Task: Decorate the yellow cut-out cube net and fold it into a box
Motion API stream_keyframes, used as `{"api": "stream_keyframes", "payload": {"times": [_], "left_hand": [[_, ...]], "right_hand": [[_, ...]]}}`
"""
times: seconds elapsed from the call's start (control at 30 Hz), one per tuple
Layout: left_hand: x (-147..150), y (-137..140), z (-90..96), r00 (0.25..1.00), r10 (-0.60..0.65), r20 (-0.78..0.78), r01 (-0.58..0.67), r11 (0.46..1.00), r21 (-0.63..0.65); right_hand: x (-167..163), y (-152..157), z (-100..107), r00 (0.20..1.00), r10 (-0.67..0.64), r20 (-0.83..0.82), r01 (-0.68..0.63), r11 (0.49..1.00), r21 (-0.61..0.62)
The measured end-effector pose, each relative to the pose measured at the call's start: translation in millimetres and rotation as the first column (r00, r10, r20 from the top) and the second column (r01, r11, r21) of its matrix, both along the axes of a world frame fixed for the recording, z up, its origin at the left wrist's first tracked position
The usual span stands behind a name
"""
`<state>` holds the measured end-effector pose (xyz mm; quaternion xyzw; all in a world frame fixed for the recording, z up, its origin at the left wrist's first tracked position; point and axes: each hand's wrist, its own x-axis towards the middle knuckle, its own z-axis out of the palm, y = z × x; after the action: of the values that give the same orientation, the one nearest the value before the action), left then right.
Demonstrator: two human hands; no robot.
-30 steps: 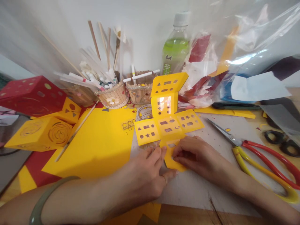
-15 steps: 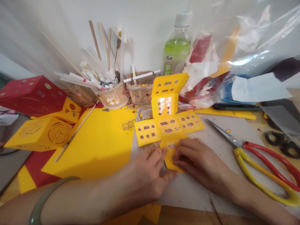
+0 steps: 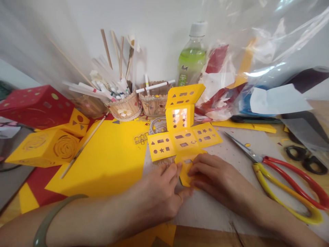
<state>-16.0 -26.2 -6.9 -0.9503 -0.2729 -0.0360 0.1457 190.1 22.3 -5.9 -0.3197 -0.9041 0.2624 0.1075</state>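
Note:
A yellow paper box cutout (image 3: 189, 148) lies partly unfolded, its panels pierced with stars, triangles, circles and rectangles; the far panels stand bent upward. My right hand (image 3: 216, 175) has its fingers closed on the near panel from the right. My left hand (image 3: 163, 193) is curled at the left edge of that same panel, fingertips pressed on it and the thumb stretched along its near edge. The hands hide much of this panel. Under the left part of the cutout lies a clear stencil ruler (image 3: 141, 138).
Large scissors (image 3: 257, 157) lie open at right, blades toward the cutout. A yellow sheet (image 3: 115, 154) and a thin stick (image 3: 84, 145) lie left, near yellow and red paper boxes (image 3: 33, 106). Pen baskets (image 3: 124, 108) and a green drink bottle (image 3: 191, 56) stand behind.
The view has tilted slightly, so the background sits a little lower. Both hands stay on the near panel of the cutout, with hardly any finger movement.

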Motion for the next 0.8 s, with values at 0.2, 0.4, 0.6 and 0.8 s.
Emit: {"api": "stream_keyframes", "payload": {"times": [0.2, 0.4, 0.6, 0.8], "left_hand": [[1.4, -0.1, 2.4, 1.0, 0.003, -0.008, -0.003, 1.0, -0.021], [0.3, 0.2, 0.3, 1.0, 0.009, -0.003, -0.009, 1.0, -0.022], [-0.4, -1.9, 2.6, 1.0, 0.024, -0.011, -0.025, 0.998, -0.058], [-0.6, -2.1, 2.6, 1.0, 0.017, -0.023, -0.018, 0.998, -0.059]], "right_hand": [[-5.7, -4.3, -3.4, 0.998, -0.063, 0.028, 0.062, 0.998, 0.022], [-5.4, -4.3, -6.8, 0.998, -0.053, 0.034, 0.047, 0.983, 0.175], [19.4, 18.6, -0.2, 0.895, -0.44, -0.077, 0.44, 0.838, 0.322], [47.9, 37.6, 22.0, 0.537, -0.811, -0.233, 0.835, 0.55, 0.012]]}}
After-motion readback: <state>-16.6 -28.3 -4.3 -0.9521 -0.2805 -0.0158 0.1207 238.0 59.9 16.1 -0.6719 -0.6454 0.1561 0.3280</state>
